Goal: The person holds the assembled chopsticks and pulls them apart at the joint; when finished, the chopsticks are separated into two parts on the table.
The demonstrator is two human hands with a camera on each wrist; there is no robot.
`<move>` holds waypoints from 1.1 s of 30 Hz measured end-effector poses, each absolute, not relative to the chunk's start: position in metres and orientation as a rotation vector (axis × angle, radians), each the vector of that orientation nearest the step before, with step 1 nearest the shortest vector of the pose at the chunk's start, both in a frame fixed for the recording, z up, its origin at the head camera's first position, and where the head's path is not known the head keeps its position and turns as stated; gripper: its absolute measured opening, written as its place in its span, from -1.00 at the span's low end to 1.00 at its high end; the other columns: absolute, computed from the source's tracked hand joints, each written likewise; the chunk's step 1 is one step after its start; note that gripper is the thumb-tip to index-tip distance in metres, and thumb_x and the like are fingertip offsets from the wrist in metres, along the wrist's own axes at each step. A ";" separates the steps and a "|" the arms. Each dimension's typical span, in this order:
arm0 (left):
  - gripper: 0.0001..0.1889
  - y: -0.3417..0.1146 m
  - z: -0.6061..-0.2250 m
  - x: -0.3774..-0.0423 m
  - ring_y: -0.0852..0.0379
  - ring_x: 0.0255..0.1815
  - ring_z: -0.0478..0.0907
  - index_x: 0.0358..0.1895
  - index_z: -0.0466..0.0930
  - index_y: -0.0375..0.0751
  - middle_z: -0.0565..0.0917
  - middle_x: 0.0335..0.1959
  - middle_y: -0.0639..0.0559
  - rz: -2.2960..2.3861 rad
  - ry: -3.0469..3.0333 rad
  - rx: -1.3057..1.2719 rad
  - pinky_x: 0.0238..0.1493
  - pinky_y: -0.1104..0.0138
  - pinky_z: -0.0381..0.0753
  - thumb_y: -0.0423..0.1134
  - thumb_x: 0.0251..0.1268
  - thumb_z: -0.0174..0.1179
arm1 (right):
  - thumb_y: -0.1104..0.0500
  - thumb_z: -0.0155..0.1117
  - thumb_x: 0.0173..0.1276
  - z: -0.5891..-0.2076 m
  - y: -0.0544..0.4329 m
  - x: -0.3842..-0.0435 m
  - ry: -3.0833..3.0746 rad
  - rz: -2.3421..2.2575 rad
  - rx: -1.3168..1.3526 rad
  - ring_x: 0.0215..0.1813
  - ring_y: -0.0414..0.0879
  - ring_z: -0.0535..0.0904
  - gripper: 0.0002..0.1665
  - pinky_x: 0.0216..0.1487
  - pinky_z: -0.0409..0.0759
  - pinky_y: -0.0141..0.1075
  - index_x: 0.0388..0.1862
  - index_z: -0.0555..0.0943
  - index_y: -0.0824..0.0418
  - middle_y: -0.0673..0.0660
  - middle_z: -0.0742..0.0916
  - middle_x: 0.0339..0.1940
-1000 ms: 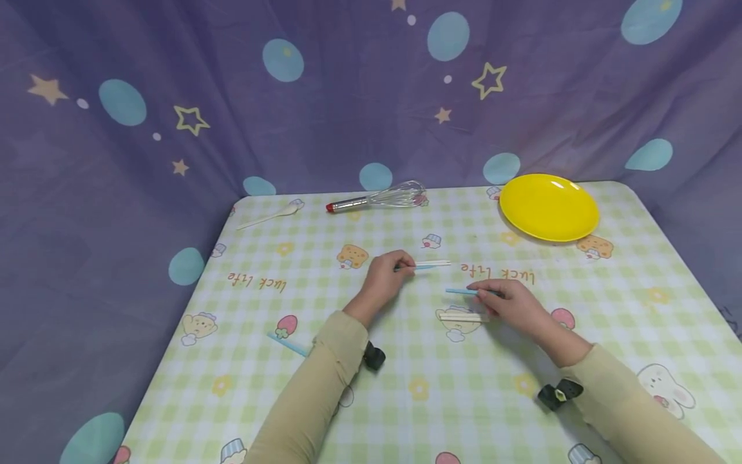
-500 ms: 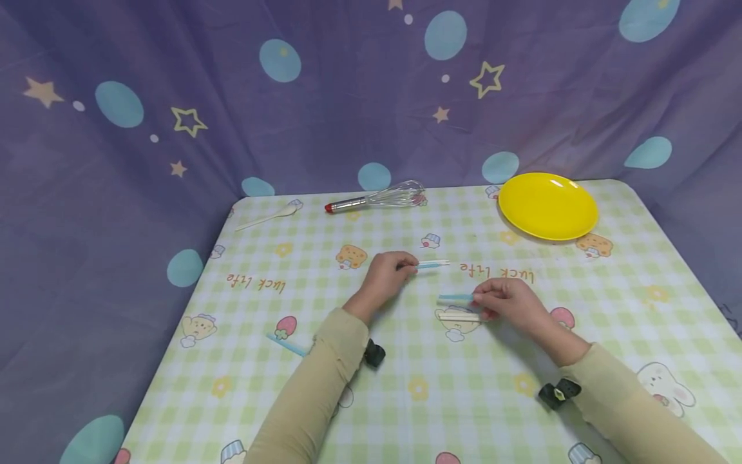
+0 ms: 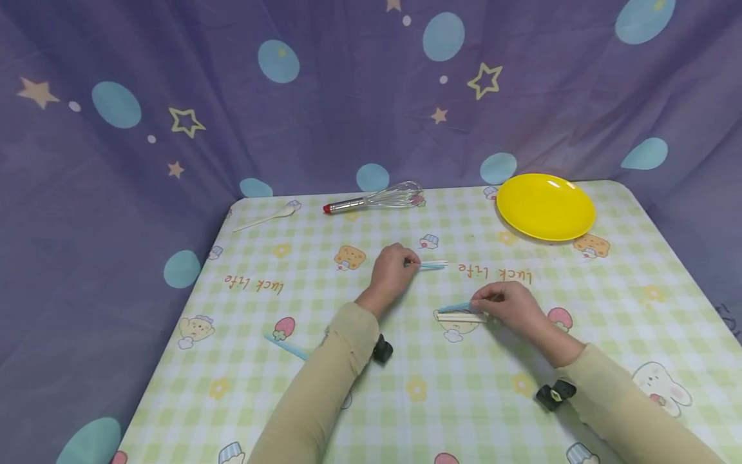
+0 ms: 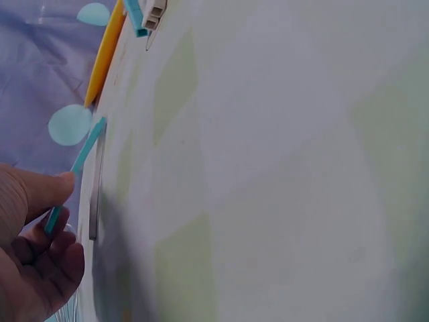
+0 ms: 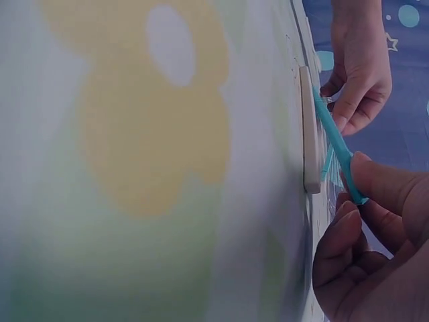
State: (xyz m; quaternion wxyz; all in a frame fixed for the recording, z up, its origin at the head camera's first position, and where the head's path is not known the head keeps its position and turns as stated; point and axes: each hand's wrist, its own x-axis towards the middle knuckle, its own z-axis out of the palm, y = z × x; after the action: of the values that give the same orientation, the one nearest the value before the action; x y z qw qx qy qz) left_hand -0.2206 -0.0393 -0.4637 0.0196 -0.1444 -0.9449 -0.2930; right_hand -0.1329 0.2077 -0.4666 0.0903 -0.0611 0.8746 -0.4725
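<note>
A slender, straight-sided sky-blue stick (image 3: pixel 455 307) is pinched between thumb and fingers of the right hand (image 3: pixel 510 306), its long axis run out leftward and its free end dipped slightly in the head view. Just beneath it, at the right fingertips, a pair of narrow off-white bars (image 3: pixel 460 318) is laid side by side on the tabletop, pointed nearly straight left to right; whether stick and bars touch cannot be told.

A second thin blue stick (image 3: pixel 431 266) is gripped by the left hand (image 3: pixel 394 270) in a narrow pinch, its free end directed toward the right. It is seen just beside another off-white pair (image 3: pixel 433 262), similarly aligned. Square ends are shown on the pieces by the right hand in the left wrist view.

Nearer than the left hand, a third blue stick (image 3: pixel 286 348) is set diagonally, partly hidden by a beige sleeve (image 3: pixel 324 380).

Beyond the left hand are placed a wire whisk (image 3: pixel 377 200) with a red-tipped metallic handle and a slim cream spoon (image 3: pixel 263 219). Beyond the right hand, a glossy, round yellow plate (image 3: pixel 546 207) is seen. All are set on a green-and-white checked cover (image 3: pixel 417 425) printed with cartoons, backed by a purple curtain (image 3: pixel 348 96) patterned with stars and teal ovals.
</note>
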 end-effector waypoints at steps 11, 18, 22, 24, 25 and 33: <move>-0.96 -0.034 -0.465 -0.224 0.14 -0.28 0.39 -0.33 0.77 -0.04 0.51 -0.40 0.12 -0.817 -2.990 -0.442 -0.24 0.31 0.41 -0.20 0.20 0.36 | 0.15 0.41 0.26 -0.466 0.205 -0.134 2.641 -1.231 -0.253 -0.26 -0.11 0.52 -0.91 -0.12 0.45 -0.17 -0.34 0.76 0.15 -0.02 0.74 -0.35; -0.96 -0.032 -0.463 -0.224 0.13 -0.27 0.39 -0.35 0.76 -0.04 0.50 -0.40 0.13 -0.782 -3.013 -0.456 -0.23 0.31 0.41 -0.19 0.21 0.36 | 0.17 0.40 0.26 -0.464 0.204 -0.135 2.643 -1.148 -0.258 -0.24 -0.11 0.52 -0.95 -0.08 0.45 -0.15 -0.36 0.76 0.12 -0.04 0.73 -0.36; -0.96 -0.031 -0.462 -0.224 0.13 -0.25 0.40 -0.35 0.75 -0.03 0.51 -0.40 0.13 -0.743 -3.011 -0.487 -0.21 0.30 0.42 -0.19 0.20 0.36 | 0.18 0.39 0.26 -0.465 0.205 -0.136 2.653 -1.124 -0.271 -0.23 -0.11 0.54 -0.95 -0.04 0.46 -0.13 -0.36 0.76 0.11 -0.04 0.74 -0.36; -0.96 -0.031 -0.462 -0.224 0.13 -0.25 0.40 -0.35 0.75 -0.03 0.51 -0.40 0.13 -0.728 -3.007 -0.496 -0.20 0.30 0.42 -0.19 0.19 0.37 | 0.17 0.39 0.27 -0.465 0.205 -0.136 2.653 -1.119 -0.276 -0.22 -0.11 0.54 -0.94 -0.03 0.46 -0.12 -0.35 0.77 0.11 -0.04 0.74 -0.35; -0.96 -0.031 -0.462 -0.224 0.13 -0.25 0.41 -0.35 0.75 -0.03 0.52 -0.40 0.13 -0.722 -3.005 -0.499 -0.20 0.30 0.42 -0.19 0.19 0.37 | 0.16 0.39 0.27 -0.465 0.205 -0.136 2.652 -1.117 -0.279 -0.21 -0.11 0.54 -0.94 -0.03 0.46 -0.11 -0.35 0.77 0.11 -0.04 0.74 -0.35; -0.95 -0.031 -0.463 -0.226 0.14 -0.25 0.40 -0.37 0.74 -0.03 0.51 -0.42 0.14 -0.718 -3.021 -0.494 -0.19 0.31 0.42 -0.18 0.17 0.39 | 0.18 0.38 0.27 -0.465 0.205 -0.137 2.652 -1.111 -0.303 -0.23 -0.12 0.52 -0.95 -0.05 0.45 -0.13 -0.37 0.75 0.10 -0.05 0.73 -0.36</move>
State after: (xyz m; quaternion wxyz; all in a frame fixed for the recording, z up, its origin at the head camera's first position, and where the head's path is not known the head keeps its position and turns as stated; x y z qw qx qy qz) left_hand -0.2262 -0.0309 -0.4633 -0.0013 -0.1571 -0.9608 -0.2282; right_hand -0.1366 0.2054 -0.4652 0.1250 -0.1040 0.9100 -0.3814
